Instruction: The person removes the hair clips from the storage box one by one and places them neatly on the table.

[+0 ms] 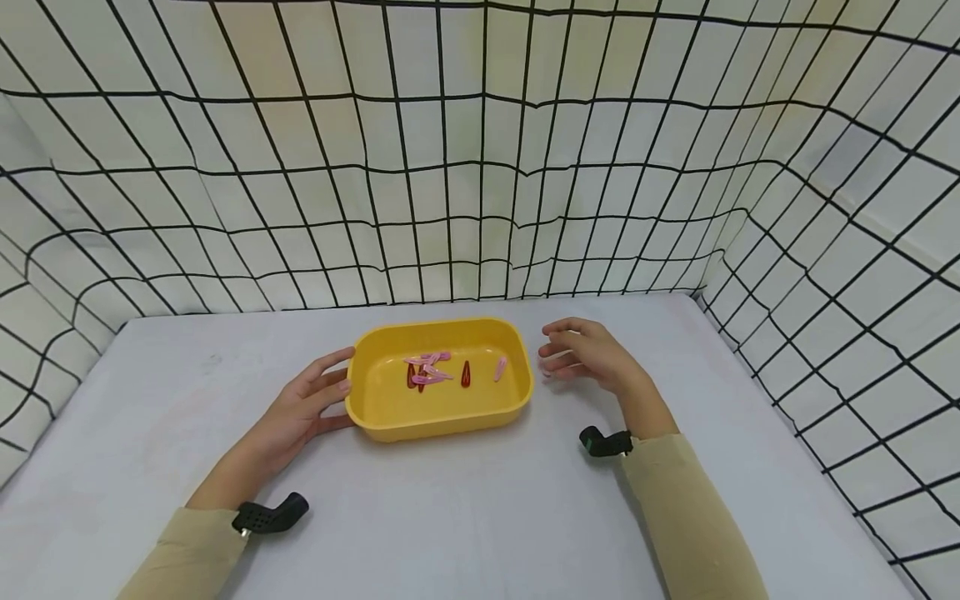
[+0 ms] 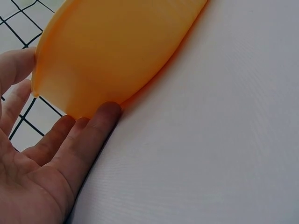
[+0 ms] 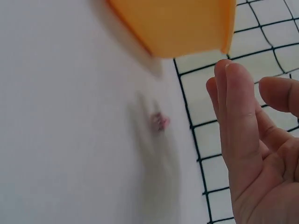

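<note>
Head and right wrist: left grip (image 1: 295, 410) and right grip (image 1: 588, 354) loose, your yellow tray (image 1: 408, 410) held hair clips (image 1: 466, 375), a pink blur (image 3: 160, 121) outside.

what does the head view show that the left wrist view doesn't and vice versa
Only the head view: the red clips and pink clips in the yellow tray, the right hand, and tan sleeves. Only the left wrist view: the palm of the left hand and the outer wall of the tray's left end. Both: the tray, the left hand, the white tabletop and the black net.
</note>
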`<state>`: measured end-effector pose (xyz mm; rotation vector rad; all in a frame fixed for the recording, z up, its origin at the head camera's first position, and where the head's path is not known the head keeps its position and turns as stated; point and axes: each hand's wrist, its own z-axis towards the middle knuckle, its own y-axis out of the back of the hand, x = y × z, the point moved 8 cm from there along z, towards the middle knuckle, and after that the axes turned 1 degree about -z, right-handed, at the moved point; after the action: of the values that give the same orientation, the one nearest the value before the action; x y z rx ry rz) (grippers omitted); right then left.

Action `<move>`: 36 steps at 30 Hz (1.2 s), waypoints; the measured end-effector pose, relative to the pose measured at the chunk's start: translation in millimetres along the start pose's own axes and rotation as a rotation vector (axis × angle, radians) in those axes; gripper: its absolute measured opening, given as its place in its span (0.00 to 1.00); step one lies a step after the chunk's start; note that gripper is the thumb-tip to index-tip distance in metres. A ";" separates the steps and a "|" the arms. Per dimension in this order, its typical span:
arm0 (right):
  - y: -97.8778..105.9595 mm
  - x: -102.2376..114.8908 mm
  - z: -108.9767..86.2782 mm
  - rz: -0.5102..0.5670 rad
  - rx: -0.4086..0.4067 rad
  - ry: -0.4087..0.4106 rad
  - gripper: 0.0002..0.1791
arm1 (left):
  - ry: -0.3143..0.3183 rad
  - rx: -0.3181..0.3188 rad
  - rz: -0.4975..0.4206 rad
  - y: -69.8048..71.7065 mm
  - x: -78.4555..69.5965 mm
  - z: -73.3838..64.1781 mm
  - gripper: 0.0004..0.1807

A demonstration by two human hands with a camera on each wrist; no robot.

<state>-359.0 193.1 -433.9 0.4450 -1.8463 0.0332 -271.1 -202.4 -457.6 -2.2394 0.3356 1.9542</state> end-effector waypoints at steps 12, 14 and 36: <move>-36.1 38.8 -13.6 0.061 0.052 0.083 0.22 | 0.007 0.003 -0.013 0.9 1.9 1.0 0.34; -46.1 43.6 -13.8 0.054 0.082 0.095 0.22 | 0.006 0.001 -0.013 1.6 2.1 1.1 0.34; -133.8 47.3 6.1 -0.042 0.191 0.064 0.22 | 0.001 0.014 -0.013 2.4 3.1 1.6 0.34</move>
<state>-333.9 54.1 -418.7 0.6080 -1.7775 0.1943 -272.9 -204.5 -460.8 -2.2288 0.3330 1.9377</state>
